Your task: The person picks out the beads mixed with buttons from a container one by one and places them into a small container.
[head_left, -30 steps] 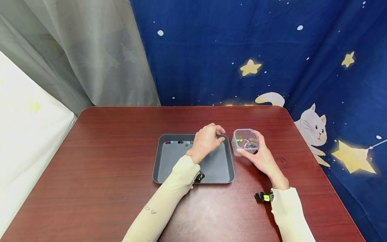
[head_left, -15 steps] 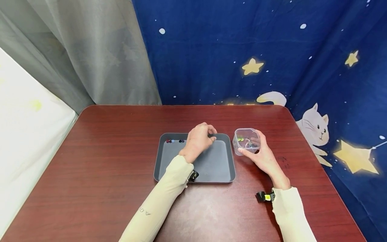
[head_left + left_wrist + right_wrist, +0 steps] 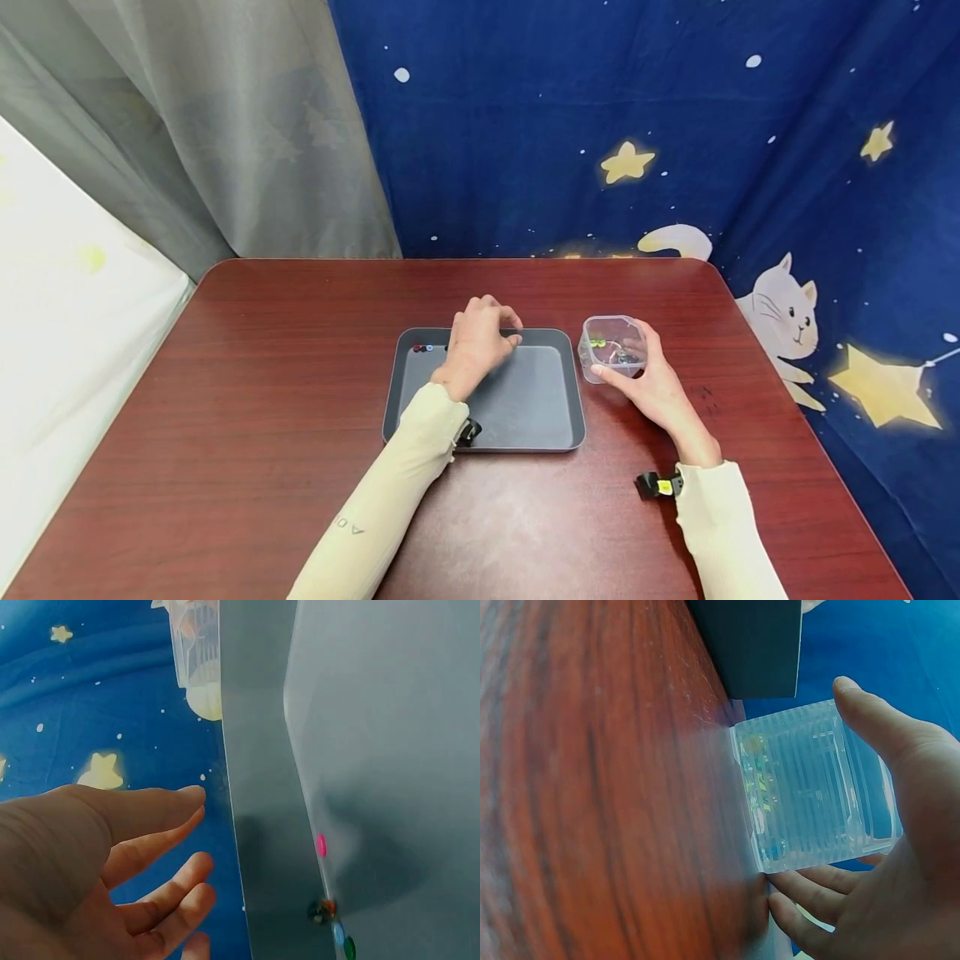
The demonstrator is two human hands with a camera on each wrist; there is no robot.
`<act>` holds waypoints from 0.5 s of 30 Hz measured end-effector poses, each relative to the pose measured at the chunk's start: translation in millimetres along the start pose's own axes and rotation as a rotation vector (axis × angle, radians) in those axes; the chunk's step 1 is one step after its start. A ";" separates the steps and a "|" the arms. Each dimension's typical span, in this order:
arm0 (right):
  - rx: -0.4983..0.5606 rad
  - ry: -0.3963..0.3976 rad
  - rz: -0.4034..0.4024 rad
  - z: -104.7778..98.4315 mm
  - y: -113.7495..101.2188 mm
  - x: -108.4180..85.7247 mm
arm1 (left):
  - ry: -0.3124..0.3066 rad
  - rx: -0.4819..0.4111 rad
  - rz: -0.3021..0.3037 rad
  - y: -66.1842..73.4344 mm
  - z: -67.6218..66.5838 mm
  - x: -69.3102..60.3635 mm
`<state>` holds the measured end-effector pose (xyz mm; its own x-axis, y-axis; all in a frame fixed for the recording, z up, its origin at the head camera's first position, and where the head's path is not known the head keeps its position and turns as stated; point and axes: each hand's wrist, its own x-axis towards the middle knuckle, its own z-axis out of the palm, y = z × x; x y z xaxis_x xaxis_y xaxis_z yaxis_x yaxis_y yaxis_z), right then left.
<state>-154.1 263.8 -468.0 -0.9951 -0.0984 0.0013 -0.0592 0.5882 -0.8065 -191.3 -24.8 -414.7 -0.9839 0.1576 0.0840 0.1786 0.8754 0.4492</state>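
Note:
My left hand point(image 3: 474, 339) hovers over the far edge of the grey tray point(image 3: 525, 417). Its fingers are loosely bent, thumb tip close to the index finger, and I see nothing between them. In the left wrist view a pink button-like disc point(image 3: 322, 845) lies along the tray's wall, with a light blue disc point(image 3: 339, 933) and a green disc point(image 3: 349, 948) beyond it. Several dark and coloured discs point(image 3: 422, 348) sit at the tray's far left; others are hidden behind the hand. My right hand point(image 3: 652, 390) grips a clear plastic box point(image 3: 802, 795) with small colourful pieces point(image 3: 763, 784) inside.
The box stands on the reddish-brown wooden table point(image 3: 262, 400), just right of the tray. A blue curtain point(image 3: 525, 125) with stars hangs behind the table's far edge, and a grey curtain point(image 3: 277, 150) hangs at left.
My left hand has moved left along the tray's far side, covering discs that showed there before. The right hand and the box have stayed in place.

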 end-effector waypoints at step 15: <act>-0.006 0.002 -0.005 0.8 1.3 0.5 | 0.056 0.057 -0.092 -18.0 -5.1 -8.1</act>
<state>-154.7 263.9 -469.5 -0.9950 -0.0999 0.0069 -0.0650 0.5922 -0.8032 -186.5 -44.1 -418.9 -0.9941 0.0509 0.0953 0.0855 0.9097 0.4064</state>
